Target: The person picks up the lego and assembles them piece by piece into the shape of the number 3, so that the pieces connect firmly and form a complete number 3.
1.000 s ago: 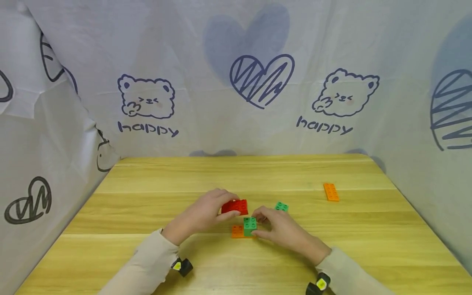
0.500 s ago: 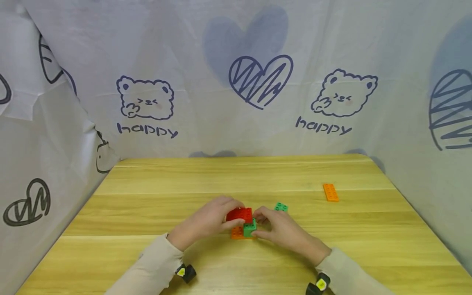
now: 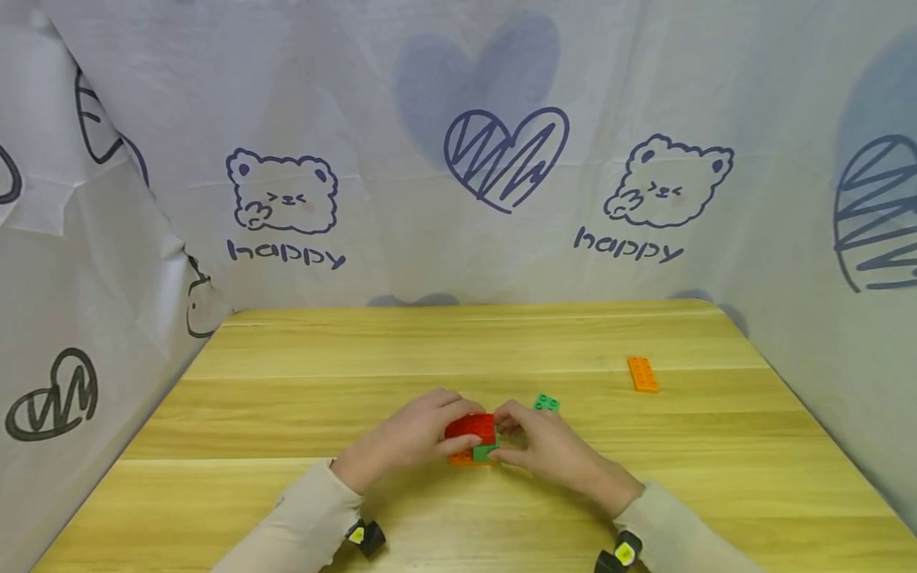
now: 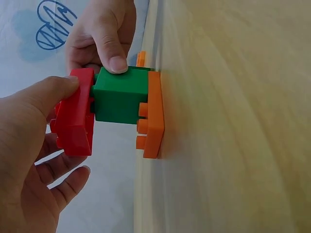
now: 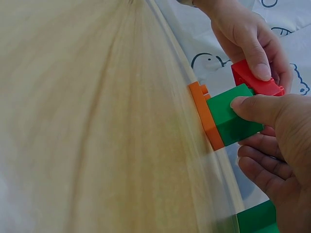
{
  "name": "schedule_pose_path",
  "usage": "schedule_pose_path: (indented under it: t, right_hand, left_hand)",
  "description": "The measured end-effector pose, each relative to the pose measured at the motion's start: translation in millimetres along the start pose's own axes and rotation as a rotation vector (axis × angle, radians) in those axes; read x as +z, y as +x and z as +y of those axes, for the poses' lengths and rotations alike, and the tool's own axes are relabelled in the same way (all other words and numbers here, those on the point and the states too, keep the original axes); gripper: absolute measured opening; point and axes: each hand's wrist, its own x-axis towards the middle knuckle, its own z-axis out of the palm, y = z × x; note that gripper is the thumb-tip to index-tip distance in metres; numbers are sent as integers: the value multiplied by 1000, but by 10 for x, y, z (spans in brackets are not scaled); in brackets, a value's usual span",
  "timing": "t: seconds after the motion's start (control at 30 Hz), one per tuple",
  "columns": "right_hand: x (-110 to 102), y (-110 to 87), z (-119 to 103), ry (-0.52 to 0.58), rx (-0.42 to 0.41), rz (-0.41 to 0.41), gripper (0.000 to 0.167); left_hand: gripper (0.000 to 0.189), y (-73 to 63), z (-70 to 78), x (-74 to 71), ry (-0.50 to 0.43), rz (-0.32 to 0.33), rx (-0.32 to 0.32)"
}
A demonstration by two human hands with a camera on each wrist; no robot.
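Note:
My left hand [image 3: 415,436] pinches a flat red toy brick [image 4: 77,116] between thumb and fingers. The brick sits right over the studs of a green block [image 4: 120,99], with a narrow gap showing, and its other end juts out past the block. Below, the green block stands on one end of an orange studded plate [image 4: 155,121] that lies on the table. My right hand [image 3: 552,450] grips the green block from the right, its thumb [image 5: 250,107] on the near side. Those fingers on the far side are partly hidden.
Just behind my right hand is a second green block [image 3: 547,402], partly covered by it in the head view. Another orange plate [image 3: 643,374] lies farther back on the right of the wooden table [image 3: 322,342]. Printed white cloth [image 3: 401,255] hangs around the table.
My left hand has brought the red brick right and toward me, from behind the green block to over its top. The right hand has kept its place on the block.

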Motion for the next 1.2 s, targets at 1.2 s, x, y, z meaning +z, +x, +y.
schedule_pose_path:
  t: [1.2]
  right_hand:
    - [7, 8, -36, -5, 6, -8, 39]
  left_hand:
    - [37, -18, 124, 12, 35, 70, -15]
